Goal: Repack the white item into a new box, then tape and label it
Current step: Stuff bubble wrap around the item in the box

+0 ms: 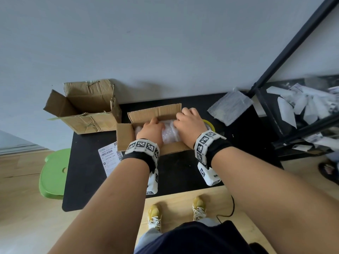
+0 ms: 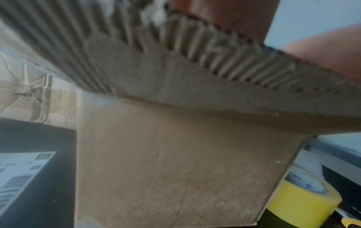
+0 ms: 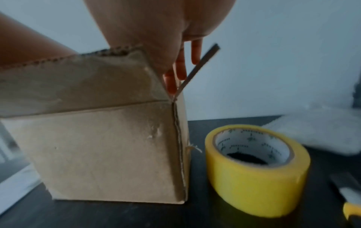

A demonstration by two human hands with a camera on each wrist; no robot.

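Note:
A new cardboard box [image 1: 124, 137] stands open on the black table [image 1: 88, 180]. Inside lies the white item in bubble wrap [image 1: 169, 134]. My left hand [image 1: 152, 125] reaches down into the box and presses on the wrap; its fingertips are hidden. My right hand [image 1: 183, 118] pushes on the item's right end. In the right wrist view its straight fingers [image 3: 180, 69] slide down between the right flap and the box [image 3: 109, 146]. The left wrist view shows only the box front [image 2: 171, 169] and its near flap. A yellow tape roll [image 3: 257, 177] sits just right of the box. A printed label sheet [image 1: 110, 158] lies at its front left.
An old battered box [image 1: 82, 107] stands open at the back left. A bubble-wrap bag [image 1: 229, 107] lies at the back right. A yellow-handled knife [image 3: 351, 208] lies right of the tape. A black rack [image 1: 293, 116] is on the right, a green stool [image 1: 55, 173] on the left.

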